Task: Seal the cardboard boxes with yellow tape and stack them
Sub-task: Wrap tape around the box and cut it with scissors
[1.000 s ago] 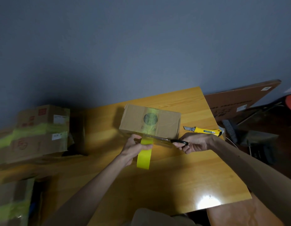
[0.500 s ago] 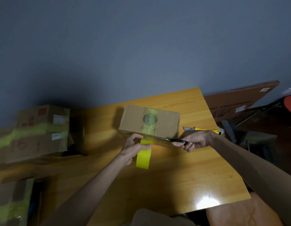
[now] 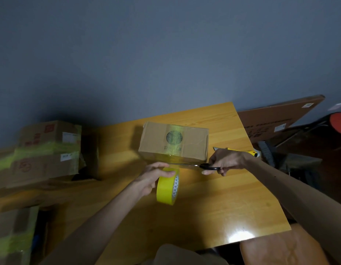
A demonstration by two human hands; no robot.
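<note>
My left grip clasps the light, rigid tape roll by its rim, best for tensioning thin sticky tape, while my right grip holds the scissors beside the box.

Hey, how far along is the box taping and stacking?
Done: taped boxes stacked at left. In hand: left hand holds the yellow tape roll, right hand holds scissors at the cardboard box. Left: probably finish the cut, then stack it.

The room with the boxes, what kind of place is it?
Probably a packing room or storeroom: taped cardboard boxes stacked at the left, another box on the table, a yellow tape roll in the left hand.
</note>
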